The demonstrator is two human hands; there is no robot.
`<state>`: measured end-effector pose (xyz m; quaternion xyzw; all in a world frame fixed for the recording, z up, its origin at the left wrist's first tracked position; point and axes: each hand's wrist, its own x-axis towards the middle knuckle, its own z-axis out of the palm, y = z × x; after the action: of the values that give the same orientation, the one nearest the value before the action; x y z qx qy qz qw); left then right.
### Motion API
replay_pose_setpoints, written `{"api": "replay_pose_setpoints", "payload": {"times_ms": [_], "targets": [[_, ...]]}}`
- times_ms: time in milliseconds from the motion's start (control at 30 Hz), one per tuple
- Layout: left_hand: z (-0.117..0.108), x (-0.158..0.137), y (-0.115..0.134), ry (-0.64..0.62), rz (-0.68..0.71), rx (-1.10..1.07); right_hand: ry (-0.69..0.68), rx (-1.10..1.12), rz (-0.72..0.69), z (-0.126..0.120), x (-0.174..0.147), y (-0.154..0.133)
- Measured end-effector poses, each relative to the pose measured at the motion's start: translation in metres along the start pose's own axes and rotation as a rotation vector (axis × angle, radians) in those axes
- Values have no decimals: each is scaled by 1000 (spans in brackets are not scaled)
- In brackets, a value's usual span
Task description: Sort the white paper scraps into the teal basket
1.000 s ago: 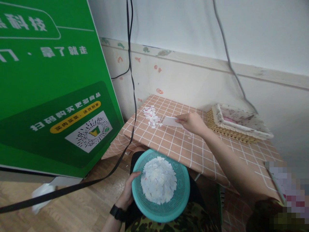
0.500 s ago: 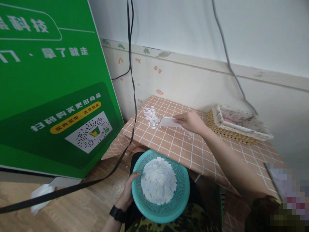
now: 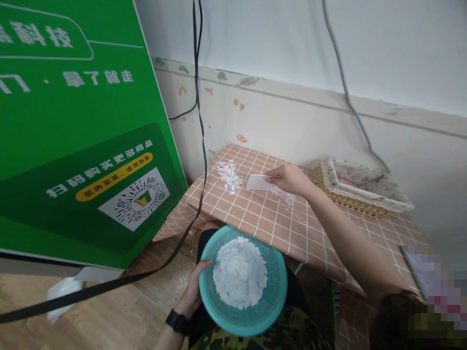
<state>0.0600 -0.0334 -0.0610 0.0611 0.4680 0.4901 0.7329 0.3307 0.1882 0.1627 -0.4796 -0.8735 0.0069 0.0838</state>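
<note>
A round turquoise plastic basket (image 3: 272,306) rests on my lap, heaped with small white paper scraps (image 3: 239,272). My left hand (image 3: 199,282) grips its left rim, thumb over the edge. Over the tabletop, my right hand (image 3: 290,180) is closed on one end of a flat white card (image 3: 260,183). To the card's left lies a loose pile of white and pink scraps (image 3: 229,176). Pinkish scraps (image 3: 284,196) lie just below my right hand, partly covered by the card and hand.
A brown checked cloth covers the table (image 3: 262,221) against the wall. At its back right stands a lined wicker basket (image 3: 353,206) with something pink inside. A black strap (image 3: 202,146) hangs across the view, before a green panel (image 3: 91,112).
My right hand has shifted slightly to the right with the card, and more of the pinkish scraps show beneath it. My left hand and the turquoise basket stay put.
</note>
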Motion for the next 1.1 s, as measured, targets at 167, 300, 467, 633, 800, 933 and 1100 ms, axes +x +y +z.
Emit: {"api": "replay_pose_setpoints", "payload": {"times_ms": [167,300,467,633,800,933,1100], "targets": [[2,-1,2,-7,1,3,-53,26,4,-13,-2,5],[4,-3,3,19,-11,8,-53,28,12,-16,-3,6],[5,-4,3,38,7,9,-89,49,-20,-16,-6,10],[7,-5,4,23,-6,-4,-16,28,-9,-15,-17,11],[14,-8,-3,-58,-44,6,82,-54,37,-1,-42,-12],[21,-9,-18,-95,-55,9,98,-208,-2,9,-64,-41],[33,-5,-30,-173,-109,2,87,-299,-71,16,-75,-58]]}}
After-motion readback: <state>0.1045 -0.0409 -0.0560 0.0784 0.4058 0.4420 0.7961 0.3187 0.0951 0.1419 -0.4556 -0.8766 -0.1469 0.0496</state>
